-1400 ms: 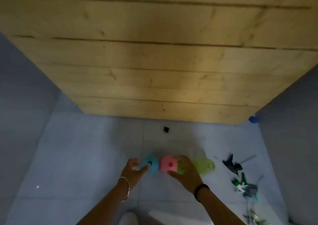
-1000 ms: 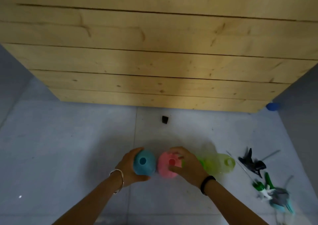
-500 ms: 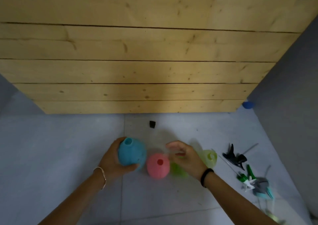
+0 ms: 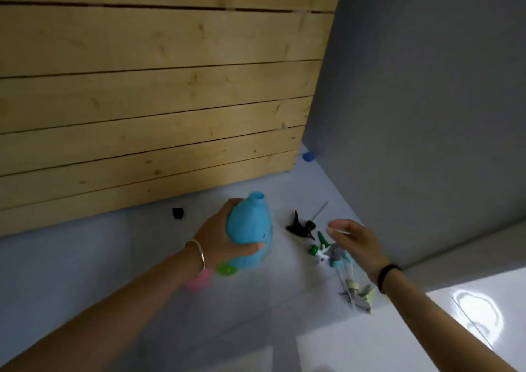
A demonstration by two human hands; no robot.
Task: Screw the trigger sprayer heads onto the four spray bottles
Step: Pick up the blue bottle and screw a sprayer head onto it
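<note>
1. The light-blue, pear-shaped plastic spray bottle [image 4: 250,229] is held in the left hand [image 4: 217,239]. Its open neck points up and away, towards the wall, and no sprayer is fitted. It sits near the middle of the view, above the grey floor [image 4: 85,272].
2. The left hand's fingers curl round the far side of the bottle body, with the thumb pressed across the near side. A silver bangle [image 4: 199,255] is on that wrist.
3. The right hand [image 4: 354,243] hovers over the loose sprayer heads with fingers loosely spread and slightly bent, gripping nothing. A black band [image 4: 387,274] is on that wrist.
4. The black trigger sprayer head [image 4: 300,225] lies on the floor between bottle and right hand. The green-and-white trigger sprayer head [image 4: 320,247] lies just nearer.
5. The grey-and-teal trigger sprayer head [image 4: 338,258] is partly under the right hand. The pale olive trigger sprayer head [image 4: 361,294] lies nearest the camera.
6. The bright green bottle [image 4: 226,269] and the pink bottle [image 4: 199,282] show only in part, below the left wrist.
7. A small black block [image 4: 177,213] lies by the pine plank wall [image 4: 142,101]. A small blue object [image 4: 308,156] sits at the wall's corner.
</note>
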